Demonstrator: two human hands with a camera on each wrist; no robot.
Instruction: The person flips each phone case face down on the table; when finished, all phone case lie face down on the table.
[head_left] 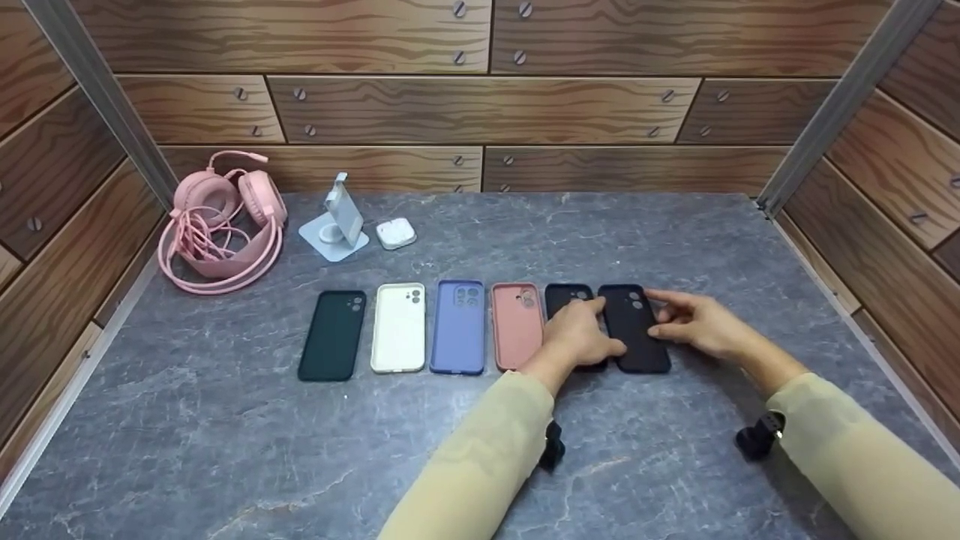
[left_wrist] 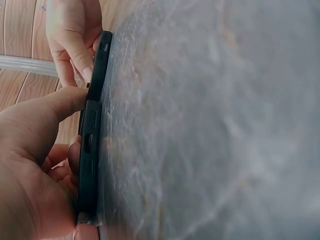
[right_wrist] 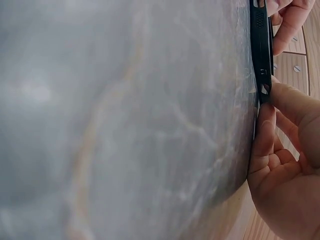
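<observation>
Reaching over inner black case (head_left: 559,295), just right of pink case (head_left: 517,334): left hand (head_left: 576,334), fingers loose, index and thumb spread toward left edge of end black case (head_left: 635,334), second right of pink case. Right hand (head_left: 703,324) also loose, index and thumb touching end black case's right edge. On table (head_left: 262,450), left of pink case: blue case (head_left: 457,334), white case (head_left: 398,334), dark green case (head_left: 332,337); behind those, pink headset (head_left: 265,199), pale stand (head_left: 346,215).
</observation>
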